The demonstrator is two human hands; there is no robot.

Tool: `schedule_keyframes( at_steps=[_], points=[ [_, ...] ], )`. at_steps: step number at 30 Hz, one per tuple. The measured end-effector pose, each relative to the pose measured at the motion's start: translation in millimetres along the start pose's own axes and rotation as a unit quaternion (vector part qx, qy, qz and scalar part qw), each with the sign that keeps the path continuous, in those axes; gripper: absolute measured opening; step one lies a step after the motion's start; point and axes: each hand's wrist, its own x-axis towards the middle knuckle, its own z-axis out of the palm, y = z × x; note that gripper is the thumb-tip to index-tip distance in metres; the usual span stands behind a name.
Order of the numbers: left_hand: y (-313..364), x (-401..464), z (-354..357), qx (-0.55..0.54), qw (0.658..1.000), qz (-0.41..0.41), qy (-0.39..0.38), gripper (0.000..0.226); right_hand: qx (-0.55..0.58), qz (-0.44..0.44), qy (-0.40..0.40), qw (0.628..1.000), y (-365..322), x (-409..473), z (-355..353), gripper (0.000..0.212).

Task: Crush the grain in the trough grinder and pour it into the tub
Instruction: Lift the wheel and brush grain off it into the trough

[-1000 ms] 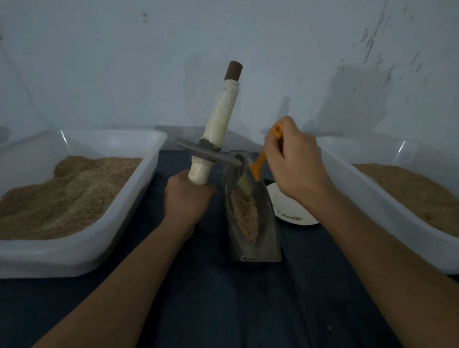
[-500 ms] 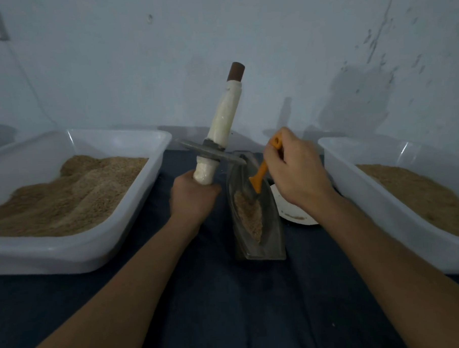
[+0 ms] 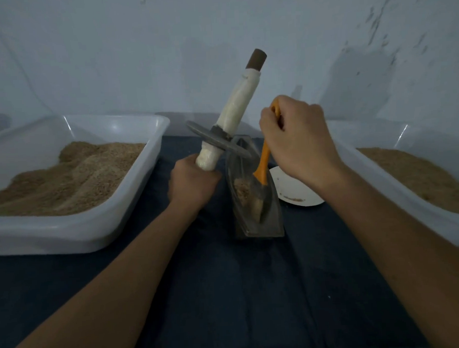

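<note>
Two bare forearms (no sleeves), left hand (image 3: 192, 184), right hand (image 3: 298, 142).

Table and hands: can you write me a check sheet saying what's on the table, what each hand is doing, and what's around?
Surface: dark cloth-covered table.
Job's things: metal trough grinder at centre, some grain inside; grinding wheel on its wrapped handle lifted out, tilted; left tub and right tub both hold grain.
Clutter: white plate between trough and right tub, few crumbs.
Hands: left hand grips the wheel handle; right hand grips an orange-handled scraper reaching into the trough.
Cables: nothing seen.
Surroundings: pale, stained wall behind.
</note>
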Motion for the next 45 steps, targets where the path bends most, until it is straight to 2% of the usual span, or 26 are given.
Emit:
schedule_keyframes(
  at_steps=[6, 12, 20, 22, 28, 32, 35, 37, 41, 45],
  points=[
    [-1.6, 1.1, 0.4, -0.013, 1.000, -0.016, 0.005, 0.020, -0.016, -0.011, 0.019, 1.000, 10.4, -0.6, 18.3, 0.036],
    [-3.9, 5.6, -0.6, -0.016, 1.000, -0.013, 0.007, 0.014, 0.037, -0.009, 0.073, 0.997, 13.3, 5.1, -1.5, 0.038],
    [-4.5, 3.7, 0.3, -0.012, 1.000, -0.015, -0.001, 0.017, -0.013, -0.014, 0.009, 1.000, 10.1, -7.7, 10.3, 0.037],
    [-5.1, 3.4, -0.5, -0.003, 1.000, -0.012, 0.002, 0.020, -0.034, -0.020, 0.008, 0.999, 11.2, -6.3, 13.2, 0.035],
    [-7.1, 6.3, 0.6, 0.007, 1.000, -0.007, 0.005, 0.017, 0.006, -0.040, 0.049, 0.998, 9.9, -2.1, -2.6, 0.036],
    [-4.9, 5.5, 2.2, 0.007, 1.000, -0.005, 0.008, 0.018, -0.005, -0.058, 0.023, 0.998, 8.1, -13.7, 4.0, 0.035],
    [-3.8, 3.4, 0.1, 0.011, 1.000, -0.011, 0.002, 0.017, -0.012, -0.035, 0.016, 0.999, 14.3, -10.4, 12.8, 0.034],
    [-4.7, 3.1, -1.8, 0.024, 1.000, -0.009, 0.008, 0.020, 0.004, -0.020, 0.036, 0.999, 21.1, -4.9, 13.6, 0.035],
    [-3.3, 6.5, -2.6, 0.024, 0.999, -0.009, 0.026, 0.026, 0.025, 0.009, 0.125, 0.992, 34.9, 18.1, 9.2, 0.035],
    [-3.8, 6.2, -2.9, 0.010, 0.999, -0.019, 0.025, 0.026, 0.000, -0.002, 0.102, 0.995, 43.8, 23.3, 26.7, 0.032]
  ],
)
